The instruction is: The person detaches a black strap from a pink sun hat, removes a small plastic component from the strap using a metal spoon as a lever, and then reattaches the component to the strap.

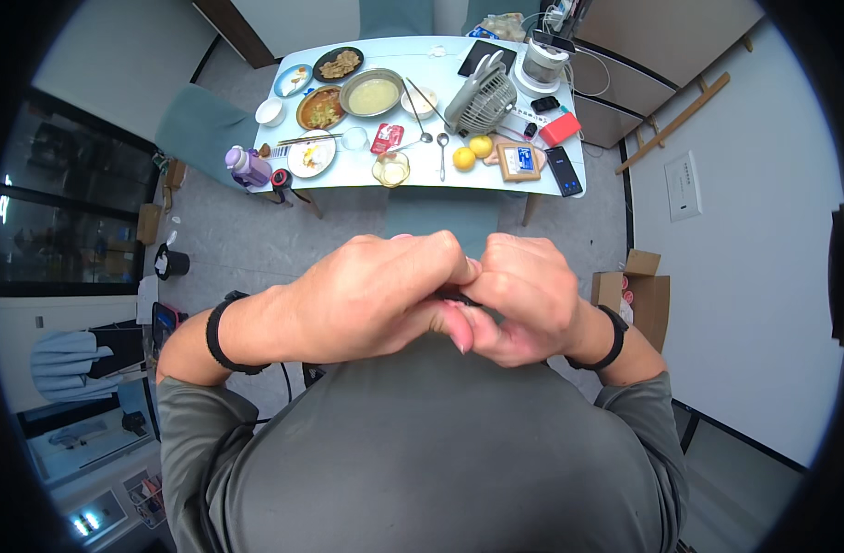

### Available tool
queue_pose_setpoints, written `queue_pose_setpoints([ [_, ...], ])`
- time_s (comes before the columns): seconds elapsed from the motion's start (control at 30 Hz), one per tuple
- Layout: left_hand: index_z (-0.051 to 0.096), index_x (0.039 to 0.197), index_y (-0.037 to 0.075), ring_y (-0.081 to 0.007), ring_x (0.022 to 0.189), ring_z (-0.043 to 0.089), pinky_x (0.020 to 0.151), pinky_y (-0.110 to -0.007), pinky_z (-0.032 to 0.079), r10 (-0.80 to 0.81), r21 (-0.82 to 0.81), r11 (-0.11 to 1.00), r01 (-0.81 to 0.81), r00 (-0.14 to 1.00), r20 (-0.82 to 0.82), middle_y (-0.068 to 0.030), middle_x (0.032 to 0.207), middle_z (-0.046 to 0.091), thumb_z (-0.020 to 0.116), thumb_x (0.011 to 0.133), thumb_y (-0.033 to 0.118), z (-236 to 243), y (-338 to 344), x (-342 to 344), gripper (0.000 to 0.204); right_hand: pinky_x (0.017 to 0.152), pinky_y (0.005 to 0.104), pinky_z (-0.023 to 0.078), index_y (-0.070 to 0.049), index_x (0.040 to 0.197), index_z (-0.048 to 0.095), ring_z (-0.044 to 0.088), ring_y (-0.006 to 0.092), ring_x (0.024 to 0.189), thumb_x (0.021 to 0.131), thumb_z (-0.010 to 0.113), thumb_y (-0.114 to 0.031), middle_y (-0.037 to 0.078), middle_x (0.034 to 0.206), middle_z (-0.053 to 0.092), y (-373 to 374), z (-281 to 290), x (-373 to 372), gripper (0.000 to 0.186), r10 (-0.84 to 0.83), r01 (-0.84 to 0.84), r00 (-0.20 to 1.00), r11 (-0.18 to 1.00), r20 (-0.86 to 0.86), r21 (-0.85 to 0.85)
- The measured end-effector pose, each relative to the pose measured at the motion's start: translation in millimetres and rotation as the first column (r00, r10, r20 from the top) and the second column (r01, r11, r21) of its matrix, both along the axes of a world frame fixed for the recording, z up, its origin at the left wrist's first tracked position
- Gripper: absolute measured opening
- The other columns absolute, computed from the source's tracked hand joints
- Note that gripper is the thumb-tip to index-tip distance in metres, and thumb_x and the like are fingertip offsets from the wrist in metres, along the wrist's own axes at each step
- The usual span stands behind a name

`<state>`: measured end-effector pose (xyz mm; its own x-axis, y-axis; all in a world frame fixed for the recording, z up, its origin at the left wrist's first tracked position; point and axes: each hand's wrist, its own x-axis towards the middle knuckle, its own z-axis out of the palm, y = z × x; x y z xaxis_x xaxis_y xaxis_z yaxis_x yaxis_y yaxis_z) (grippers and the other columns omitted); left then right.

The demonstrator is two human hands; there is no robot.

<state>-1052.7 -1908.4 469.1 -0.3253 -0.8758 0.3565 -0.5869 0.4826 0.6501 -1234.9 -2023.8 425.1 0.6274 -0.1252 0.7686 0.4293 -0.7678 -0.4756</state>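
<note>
Close before the person's chest, well short of the white table (422, 175), the left hand (366, 295) and right hand (523, 300) are pressed together, knuckles up. Fingers of both are curled inward and meet over a small dark object (457, 298), of which only a sliver shows between them; its kind cannot be told. Each wrist carries a black band.

On the table, beyond the hands, stand a grey desk fan (482, 100), a metal bowl of pale soup (373, 93), several plates of food, two yellow fruits (472, 152) and a spoon (442, 152).

Judgement: the work on the held object appears under way, not finished; the table items lie untouched by either hand.
</note>
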Motion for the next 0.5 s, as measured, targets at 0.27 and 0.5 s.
queue_pose_setpoints([
  [0.27, 0.066, 0.109, -0.004, -0.0199, 0.087, 0.075, 0.076, -0.030, 0.062, 0.144, 0.046, 0.989, -0.138, 0.978, -0.152, -0.0143, 0.101, 0.074, 0.081, 0.083, 0.003, -10, -4, 9, 0.031, 0.055, 0.0375, 0.047, 0.000, 0.094, 0.061, 0.058, 0.0272, 0.063, 0.082, 0.073, 0.000, 0.010, 0.076, 0.058, -12, -11, 4, 0.017, -0.112, 0.113, 0.993, 0.992, -0.026, 0.054],
  [0.5, 0.066, 0.107, -0.007, -0.0209, 0.086, 0.076, 0.077, -0.030, 0.063, 0.184, 0.092, 0.982, -0.165, 0.948, -0.260, -0.0163, 0.097, 0.074, 0.068, 0.092, -0.006, -6, -1, 9, 0.015, 0.058, 0.0360, 0.048, 0.002, 0.102, 0.062, 0.059, 0.0264, 0.066, 0.091, 0.069, 0.000, 0.011, 0.080, 0.060, -8, -10, 4, 0.013, -0.125, 0.134, 0.990, 0.983, -0.070, 0.128],
])
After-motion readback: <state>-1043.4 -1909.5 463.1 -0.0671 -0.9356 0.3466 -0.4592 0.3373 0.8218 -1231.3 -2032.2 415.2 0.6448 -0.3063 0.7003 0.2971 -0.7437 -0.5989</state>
